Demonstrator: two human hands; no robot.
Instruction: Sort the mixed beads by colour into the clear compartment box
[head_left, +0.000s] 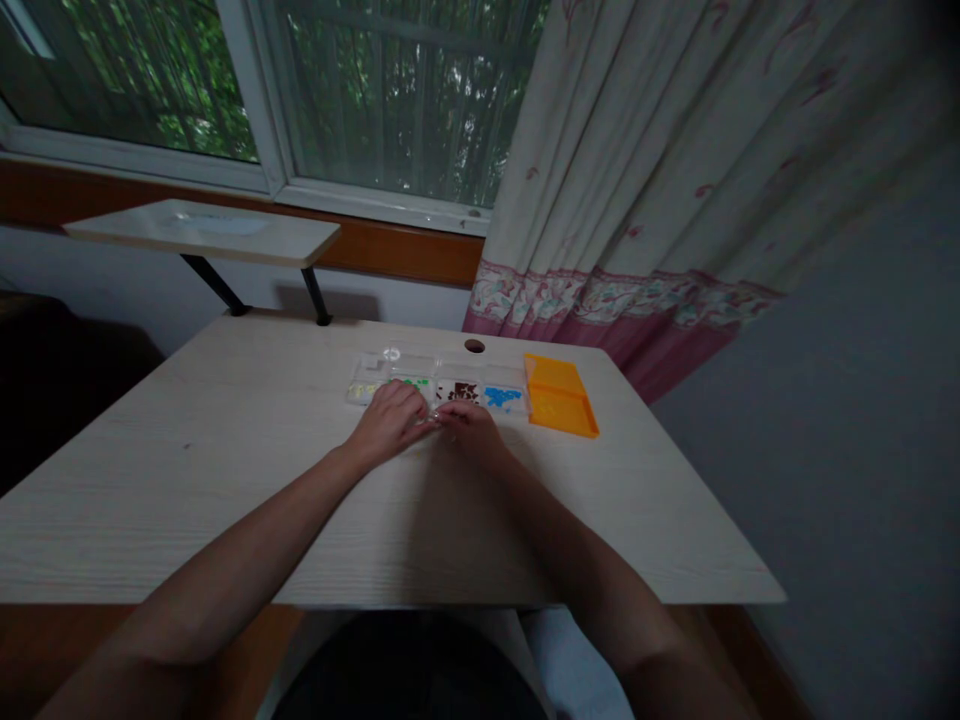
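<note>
A clear plastic compartment box (pixel 375 366) lies on the pale wooden table (pixel 225 460), holding small beads in yellow, green, brown and blue sections. My left hand (pixel 390 420) rests on its near edge by the green section, fingers curled together. My right hand (pixel 472 428) sits just beside it below the brown section, fingers pinched toward the left hand. The fingertips of both hands meet; whatever is between them is too small to make out.
An orange lid or tray (pixel 559 395) lies right of the box. A cable hole (pixel 474 346) is in the table behind it. A small shelf (pixel 202 228) on black brackets stands at the back left, below the window. A curtain (pixel 675 200) hangs at right.
</note>
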